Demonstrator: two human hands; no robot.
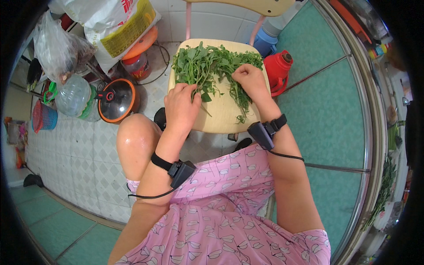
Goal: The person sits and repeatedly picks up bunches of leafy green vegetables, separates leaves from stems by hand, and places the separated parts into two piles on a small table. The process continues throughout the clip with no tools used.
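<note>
Leafy green stems (195, 64) lie in a heap on the left half of a pale wooden chair seat (212, 122). A second heap of finer greens (240, 96) covers the right half and trails toward the front edge. My left hand (182, 104) rests at the lower ends of the left heap, its fingertips on the stems; whether it grips any is unclear. Over the right heap is my right hand (250, 79), thumb and fingertips brought together at the greens. What lies between those fingertips is hidden. Both wrists wear black straps with small devices.
A red thermos flask (279, 71) stands close to the chair's right side, near a blue jug (265, 41). On the left are a lidded pan (117, 101), a large clear plastic bottle (74, 96), a filled white sack (116, 29) and a blue basket (49, 118). Teal panels (318, 126) border the right.
</note>
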